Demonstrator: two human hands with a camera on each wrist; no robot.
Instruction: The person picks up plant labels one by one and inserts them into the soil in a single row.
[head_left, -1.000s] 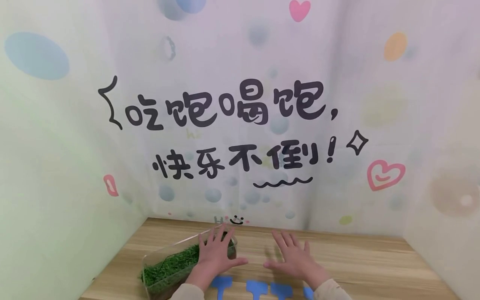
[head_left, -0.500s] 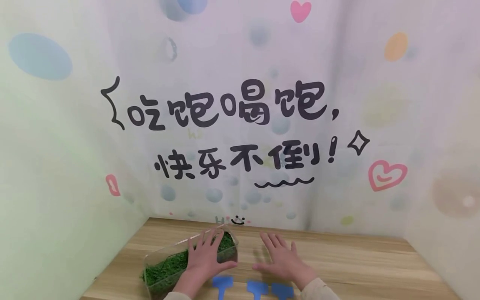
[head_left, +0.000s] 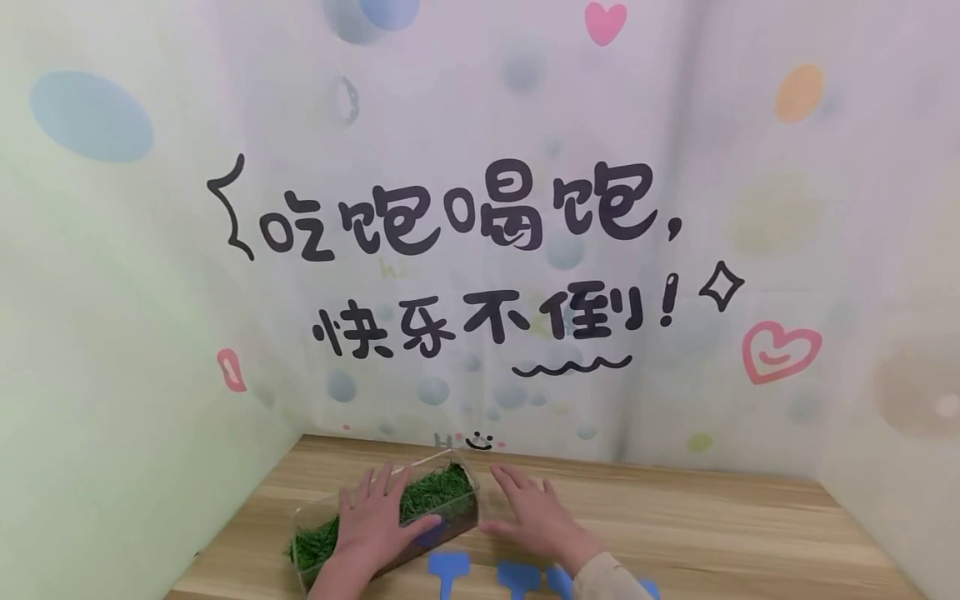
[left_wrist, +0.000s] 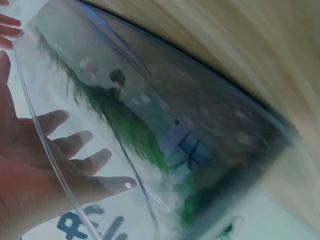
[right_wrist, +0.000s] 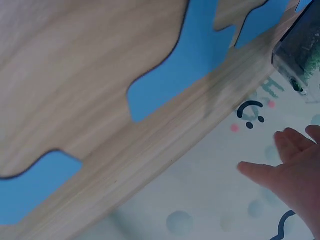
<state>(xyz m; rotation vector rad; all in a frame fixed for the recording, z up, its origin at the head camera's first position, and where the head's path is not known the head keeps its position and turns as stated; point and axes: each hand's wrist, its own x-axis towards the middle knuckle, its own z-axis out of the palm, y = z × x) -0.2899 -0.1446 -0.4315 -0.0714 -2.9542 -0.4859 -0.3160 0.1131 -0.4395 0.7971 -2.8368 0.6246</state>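
Note:
A clear rectangular box (head_left: 467, 510) holding green artificial-looking grass (head_left: 438, 492) stands at an angle on the left of the table. My left hand (head_left: 372, 521) is spread over its middle and hides part of the grass; I cannot tell if it touches the box. In the left wrist view the left hand (left_wrist: 45, 175) has straight fingers, with the box's rim crossing in front of it. Just right of the box's right end, my right hand (head_left: 538, 515) reaches with fingers extended, holding nothing. Several blue T-shaped tags (head_left: 450, 565) lie in a row nearer the person.
The wooden table (head_left: 712, 533) ends at a printed white backdrop (head_left: 420, 125) with black lettering. Pale side walls (head_left: 97, 333) close in both sides. In the right wrist view, flat blue tags (right_wrist: 175, 80) lie apart on the wood.
Both hands have moved left; the left hand now lies over the middle of the box, uncovering its right end, and the right hand has come close to that end. The head view shifted slightly.

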